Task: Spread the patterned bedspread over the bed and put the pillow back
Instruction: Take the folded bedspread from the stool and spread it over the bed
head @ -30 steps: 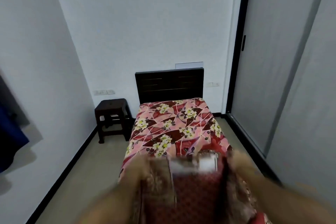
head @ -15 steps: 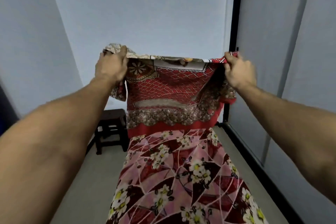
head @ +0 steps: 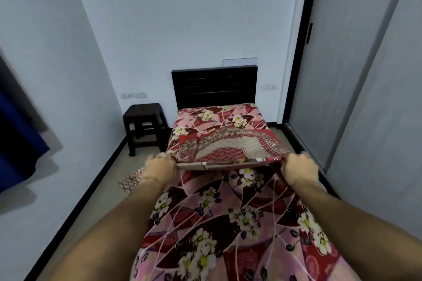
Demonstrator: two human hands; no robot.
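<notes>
Near edge of red-and-beige patterned bedspread [head: 230, 146] clenched in left hand [head: 158, 170] and right hand [head: 299, 170]; cloth humped over middle of pink floral-sheeted bed [head: 228, 212]. Bare floor strips [head: 102, 207] flank both long edges.

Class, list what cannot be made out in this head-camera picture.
Pillow: nowhere in the head view.
Fingertips of left hand and right hand: curled under the bedspread edge they grip.
Bed foot: cut off by the bottom edge.
Wall switches: too small to read.

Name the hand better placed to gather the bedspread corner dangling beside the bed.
Left: the left hand grips the bedspread just above that corner; the right hand holds the far side.
</notes>
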